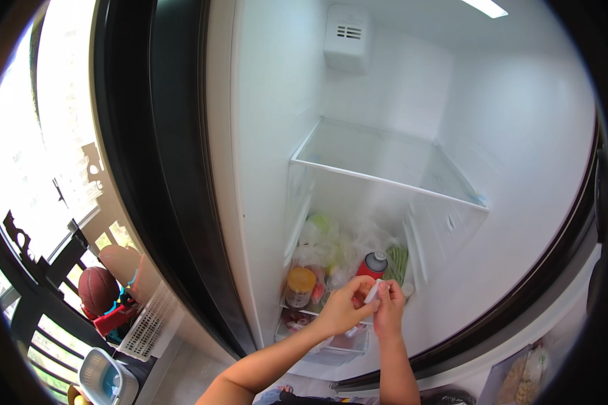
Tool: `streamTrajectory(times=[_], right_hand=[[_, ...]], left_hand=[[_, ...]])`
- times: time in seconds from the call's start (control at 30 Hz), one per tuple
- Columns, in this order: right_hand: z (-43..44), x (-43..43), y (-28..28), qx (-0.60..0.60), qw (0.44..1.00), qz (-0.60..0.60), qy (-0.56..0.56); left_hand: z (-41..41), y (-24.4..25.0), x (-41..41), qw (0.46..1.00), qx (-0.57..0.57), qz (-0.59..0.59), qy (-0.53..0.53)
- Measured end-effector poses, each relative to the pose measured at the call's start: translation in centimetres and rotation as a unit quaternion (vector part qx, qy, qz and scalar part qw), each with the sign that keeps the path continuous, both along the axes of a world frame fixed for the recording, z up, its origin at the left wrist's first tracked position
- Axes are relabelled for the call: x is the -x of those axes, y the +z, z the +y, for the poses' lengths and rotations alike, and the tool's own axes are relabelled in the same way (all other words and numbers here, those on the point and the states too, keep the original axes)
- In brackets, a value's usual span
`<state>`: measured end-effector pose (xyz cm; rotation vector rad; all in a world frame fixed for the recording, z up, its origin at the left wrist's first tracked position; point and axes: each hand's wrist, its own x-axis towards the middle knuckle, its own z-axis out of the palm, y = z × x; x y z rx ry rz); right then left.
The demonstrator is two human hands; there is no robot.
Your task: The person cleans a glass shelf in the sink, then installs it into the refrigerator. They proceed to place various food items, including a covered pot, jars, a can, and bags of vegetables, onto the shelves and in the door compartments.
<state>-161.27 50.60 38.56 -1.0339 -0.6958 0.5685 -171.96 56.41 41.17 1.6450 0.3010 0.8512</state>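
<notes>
A small white object (pixel 373 293), perhaps a plastic piece, is pinched between my two hands before the open refrigerator. My left hand (pixel 342 306) curls its thumb and fingers around the lower end. The upper end sits between the thumb and fingertips of my right hand (pixel 388 309). Just beyond them a red can with a grey top (pixel 376 263) stands on the lower shelf, partly hidden by my fingers. Left of it is a clear jar with a yellow lid (pixel 300 287). Green beans or similar stalks (pixel 397 260) lie in clear plastic at the right.
A glass shelf (pixel 385 157) juts out above my hands. Below them is a clear drawer (pixel 334 349) with bagged food. The refrigerator's dark door edge (pixel 180 177) rises at left, near a white basket (pixel 147 324) with balls. Bagged food (pixel 529 374) sits in the right door.
</notes>
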Motion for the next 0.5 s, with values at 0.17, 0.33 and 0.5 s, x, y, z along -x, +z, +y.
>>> streamTrajectory(times=[0.17, 0.33, 0.5], right_hand=[[-0.1, -0.7, 1.8, 0.059, 0.995, -0.062, 0.051], [1.2, -1.3, 3.0, 0.146, 0.969, -0.199, -0.020], [3.0, -1.2, 3.0, 0.041, 0.992, -0.086, 0.080]], left_hand=[[1.2, 0.1, 0.1, 1.000, 0.015, -0.007, 0.008], [1.6, -1.6, -2.1, 0.988, 0.091, -0.107, 0.063], [2.0, -1.0, -2.6, 0.964, 0.155, -0.190, 0.103]])
